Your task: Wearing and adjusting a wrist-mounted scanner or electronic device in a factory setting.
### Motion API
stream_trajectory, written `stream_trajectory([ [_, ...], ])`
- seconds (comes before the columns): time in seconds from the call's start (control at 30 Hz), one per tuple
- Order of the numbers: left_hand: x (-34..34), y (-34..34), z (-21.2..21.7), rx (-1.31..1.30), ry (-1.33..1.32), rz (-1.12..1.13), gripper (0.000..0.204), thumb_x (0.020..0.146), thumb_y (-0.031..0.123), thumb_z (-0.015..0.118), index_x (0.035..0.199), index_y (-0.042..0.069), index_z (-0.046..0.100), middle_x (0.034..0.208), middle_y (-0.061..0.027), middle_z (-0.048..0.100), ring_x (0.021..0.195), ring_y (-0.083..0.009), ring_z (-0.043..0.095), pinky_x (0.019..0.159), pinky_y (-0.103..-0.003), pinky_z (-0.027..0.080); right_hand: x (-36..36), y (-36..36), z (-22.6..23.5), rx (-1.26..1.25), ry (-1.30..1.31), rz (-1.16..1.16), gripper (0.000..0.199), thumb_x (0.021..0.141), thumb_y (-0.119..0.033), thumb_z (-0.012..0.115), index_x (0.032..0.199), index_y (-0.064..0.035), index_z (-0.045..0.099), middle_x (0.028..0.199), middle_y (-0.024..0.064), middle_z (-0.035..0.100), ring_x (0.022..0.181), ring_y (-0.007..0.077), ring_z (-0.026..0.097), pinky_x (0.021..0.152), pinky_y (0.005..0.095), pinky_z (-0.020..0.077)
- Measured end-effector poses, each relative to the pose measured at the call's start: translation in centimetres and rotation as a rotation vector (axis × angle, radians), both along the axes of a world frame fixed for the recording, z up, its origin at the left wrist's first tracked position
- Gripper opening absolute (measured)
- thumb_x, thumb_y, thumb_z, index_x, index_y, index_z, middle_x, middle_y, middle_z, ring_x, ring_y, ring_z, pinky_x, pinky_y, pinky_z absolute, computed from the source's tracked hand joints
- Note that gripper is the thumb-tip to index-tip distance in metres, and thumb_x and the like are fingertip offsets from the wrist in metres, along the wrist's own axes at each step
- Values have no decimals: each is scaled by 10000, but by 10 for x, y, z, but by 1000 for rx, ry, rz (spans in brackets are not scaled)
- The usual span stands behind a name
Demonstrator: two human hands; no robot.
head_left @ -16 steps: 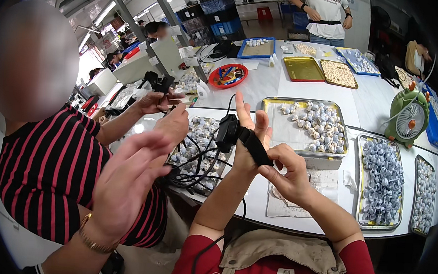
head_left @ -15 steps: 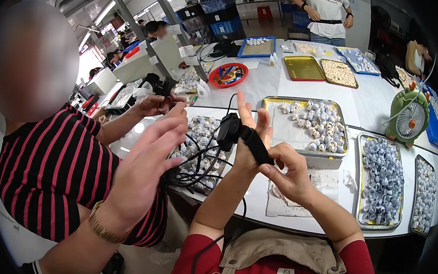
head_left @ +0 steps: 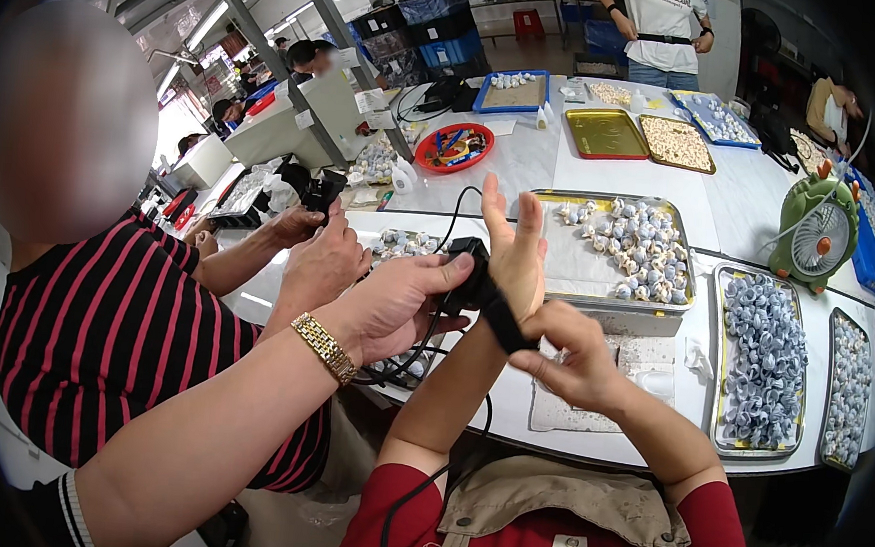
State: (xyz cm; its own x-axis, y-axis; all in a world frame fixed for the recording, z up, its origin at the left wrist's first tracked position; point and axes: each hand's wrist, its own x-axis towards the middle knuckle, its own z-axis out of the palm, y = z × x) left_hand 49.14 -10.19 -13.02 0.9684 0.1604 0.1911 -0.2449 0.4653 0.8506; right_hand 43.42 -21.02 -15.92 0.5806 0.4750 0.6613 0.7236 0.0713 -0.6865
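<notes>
My left hand [head_left: 515, 253] is raised over the table with its fingers stretched out and nothing in it. A black strap [head_left: 505, 320] with a small black camera-like device [head_left: 469, 274] sits around its wrist. My right hand [head_left: 575, 356] pinches the strap between thumb and fingers. Another person's hand [head_left: 395, 306], with a gold watch [head_left: 324, 348] on its wrist, grips the device from the left. Black cables [head_left: 452, 229] run from the device area. Behind my left hand stands a tray [head_left: 576, 267] with several small grey-and-white figure pieces [head_left: 639, 248].
A tray of grey cup-like pieces [head_left: 761, 359] lies to the right, beside a green fan [head_left: 816, 237]. Farther back are a red basin [head_left: 454, 148] and a gold tray [head_left: 606, 136]. A person in a striped shirt [head_left: 113, 344] stands close on the left, handling another black device [head_left: 322, 190].
The hand with the gold watch has reached right and taken hold of the device on my left wrist. My right hand keeps its pinch on the strap. The striped-shirt person's hands moved slightly.
</notes>
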Motion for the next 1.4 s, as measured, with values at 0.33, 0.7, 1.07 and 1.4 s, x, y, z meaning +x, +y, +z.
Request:
stream_trajectory([
  [0.33, -22, 28, 22, -492, -176, -452, 307, 943, 252, 499, 1179, 56, 503, 1136, -117, 562, 1054, -235, 531, 936, -393, 417, -13, 17, 2, 13, -40, 30, 215, 696, -109, 763, 865, -66, 637, 769, 51, 617, 754, 220, 575, 643, 327, 447],
  [0.7, -40, 17, 22, -350, -309, -355, 178, 923, 110, 497, 1075, 41, 559, 856, -55, 582, 836, -169, 554, 806, -335, 461, -30, 23, -32, 180, 26, -70, 261, 663, -82, 789, 864, -68, 623, 781, 40, 623, 703, 181, 577, 598, 283, 442],
  [1.07, -59, 11, 21, -411, -368, -414, 180, 920, 115, 470, 1066, 55, 558, 790, -51, 541, 774, -183, 506, 746, -337, 404, -57, 44, -51, 628, 506, 303, 900, 677, -170, 826, 1336, -45, 226, 1329, 118, 340, 1244, 190, 340, 1028, 362, 286],
  [1.4, -114, 79, 35, 388, -104, -430, 441, 861, 129, 598, 1254, 66, 409, 1005, -67, 533, 925, -162, 535, 837, -327, 432, -48, 36, -38, 448, 937, 458, 721, 733, -321, 773, 1276, 0, 423, 1194, 72, 507, 1120, 145, 473, 974, 303, 362],
])
